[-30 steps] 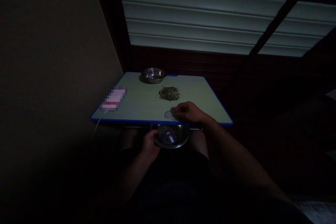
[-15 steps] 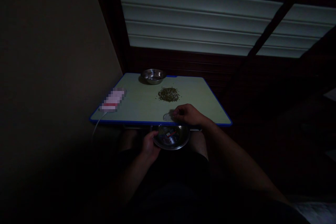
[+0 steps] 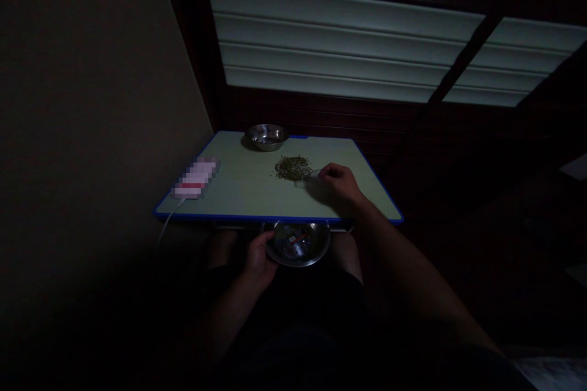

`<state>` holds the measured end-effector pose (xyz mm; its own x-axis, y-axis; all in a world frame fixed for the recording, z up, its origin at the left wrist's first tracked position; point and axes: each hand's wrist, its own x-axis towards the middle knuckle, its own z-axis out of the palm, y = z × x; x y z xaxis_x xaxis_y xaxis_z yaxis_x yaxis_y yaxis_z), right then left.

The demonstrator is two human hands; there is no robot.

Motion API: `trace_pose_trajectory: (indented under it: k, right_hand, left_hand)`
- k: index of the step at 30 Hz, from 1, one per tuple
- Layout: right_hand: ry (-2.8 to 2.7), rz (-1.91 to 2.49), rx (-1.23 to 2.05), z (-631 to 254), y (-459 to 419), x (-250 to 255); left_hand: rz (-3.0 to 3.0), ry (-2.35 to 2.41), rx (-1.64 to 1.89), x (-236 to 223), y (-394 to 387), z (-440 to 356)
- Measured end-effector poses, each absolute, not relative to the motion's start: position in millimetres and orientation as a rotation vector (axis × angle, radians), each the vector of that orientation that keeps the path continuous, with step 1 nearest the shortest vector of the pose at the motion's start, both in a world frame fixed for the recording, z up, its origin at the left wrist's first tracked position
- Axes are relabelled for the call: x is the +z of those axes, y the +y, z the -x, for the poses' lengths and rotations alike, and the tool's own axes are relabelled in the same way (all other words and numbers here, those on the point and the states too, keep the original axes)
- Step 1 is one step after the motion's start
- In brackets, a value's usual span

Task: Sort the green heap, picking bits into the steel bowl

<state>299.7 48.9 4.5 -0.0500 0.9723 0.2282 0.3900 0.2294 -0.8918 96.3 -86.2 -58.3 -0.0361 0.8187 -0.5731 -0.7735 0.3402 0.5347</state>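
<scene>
My left hand (image 3: pixel 258 255) grips the rim of a steel bowl (image 3: pixel 298 243) held just below the near edge of a small green table with a blue border (image 3: pixel 238 192). My right hand (image 3: pixel 339 182) rests on the table with its fingers pinched on a small clear object (image 3: pixel 312 175), right beside a heap of small greenish grains (image 3: pixel 292 168). What the clear object is I cannot make out in the dim light.
A second steel bowl (image 3: pixel 266 135) stands at the table's far edge. A pink and white device (image 3: pixel 195 177) with a white cable (image 3: pixel 165 229) lies at the left edge. A wall runs along the left, a dark wooden window frame behind. My knees are under the table.
My right hand has moved from the table's near edge, above the held bowl, away to the grain heap, taking the small clear object with it. The left hand and bowl stayed put.
</scene>
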Motion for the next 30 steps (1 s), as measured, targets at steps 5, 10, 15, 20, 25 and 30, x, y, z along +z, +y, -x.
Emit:
trace_pose_trajectory:
  k: [5,10,15,20,25,30]
  right_hand:
    - [-1.525,1.388,0.387,-312,75,-8]
    - [-1.613,1.424,0.275,-311,70,-13]
    - [-1.677,1.459,0.316,-310,66,-12]
    - [-1.702,1.522,0.348,-310,68,-12]
    - [-1.684,1.581,0.268,-310,68,-12]
    - [-1.678,1.626,0.225,-310,70,-12]
  left_hand:
    - [-0.07,0.94,1.329,-55,-89,-98]
    - [-0.053,0.998,1.314,-59,-91,-98]
    - [-0.049,1.01,1.306,-63,-91,-98]
    - [-0.051,1.019,1.299,-62,-92,-100]
    - [-0.061,1.018,1.287,-66,-93,-99]
    - [-0.048,1.017,1.305,-65,-95,-99]
